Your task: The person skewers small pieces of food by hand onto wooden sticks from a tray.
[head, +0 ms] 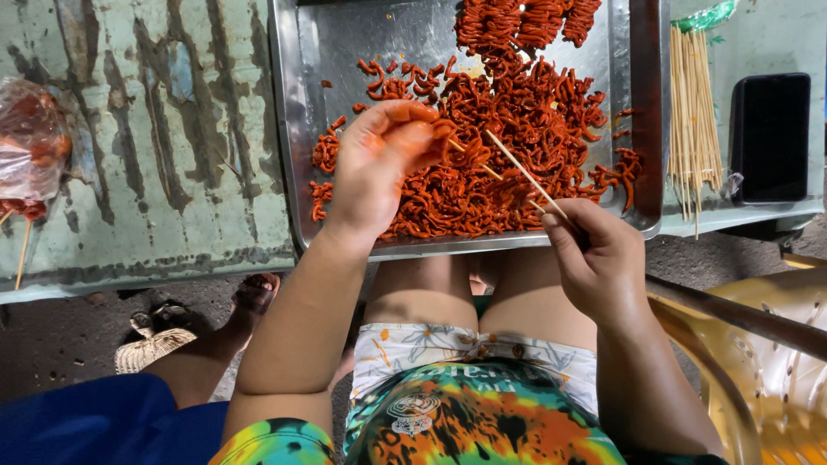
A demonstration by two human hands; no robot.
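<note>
A steel tray [301,129] on the worn table holds a heap of red, curly marinated meat strips [517,129]. My left hand [379,164] hovers over the tray's near left part and pinches one red strip between thumb and fingers. My right hand [594,250] at the tray's front edge grips a thin bamboo skewer [525,172] by its lower end. The skewer slants up and left, its tip meeting the strip in my left hand.
A bundle of bare bamboo skewers [693,112] lies right of the tray, beside a dark phone [769,138]. A plastic bag with red pieces [30,138] sits far left. Another person's leg and sandalled foot [215,336] are under the table; a yellow plastic chair [775,370] stands right.
</note>
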